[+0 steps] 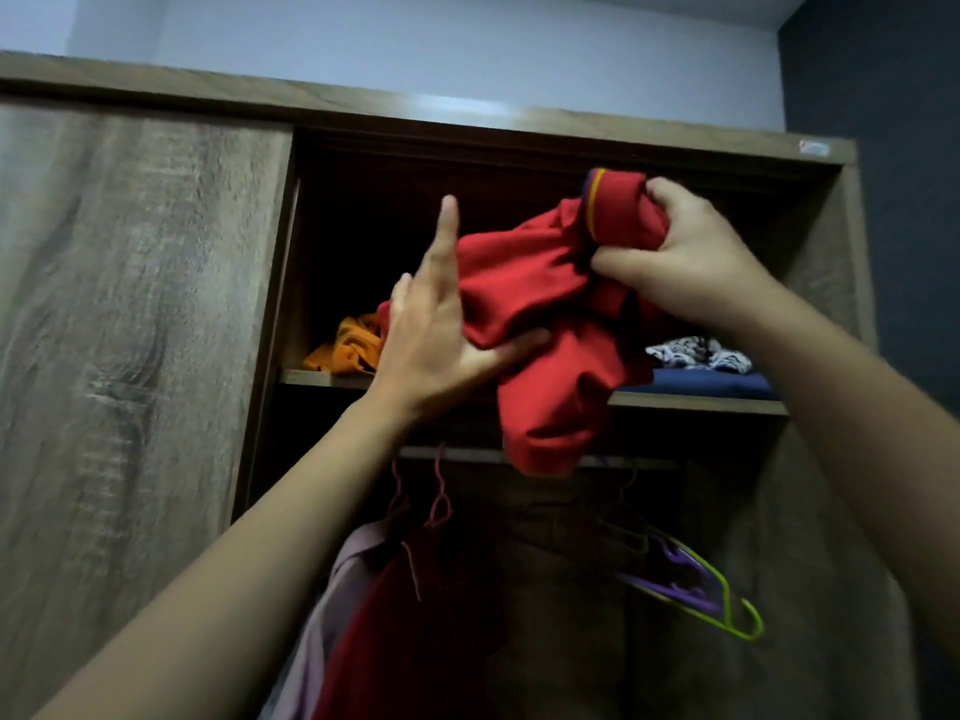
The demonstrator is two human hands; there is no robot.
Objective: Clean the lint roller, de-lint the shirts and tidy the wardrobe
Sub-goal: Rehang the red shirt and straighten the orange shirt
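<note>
Seen from my head, my right grip (691, 262) is clamped on the collar end of the red shirt (540, 324), which hangs bunched over the front edge of the upper shelf (701, 403). My left grip (436, 335) is spread apart, thumb touching the soft, limp knit. I should cup the sagging bulk from below and slide it between the crumpled orange cloth (353, 345) and the folded blue cloth (717, 384).
</note>
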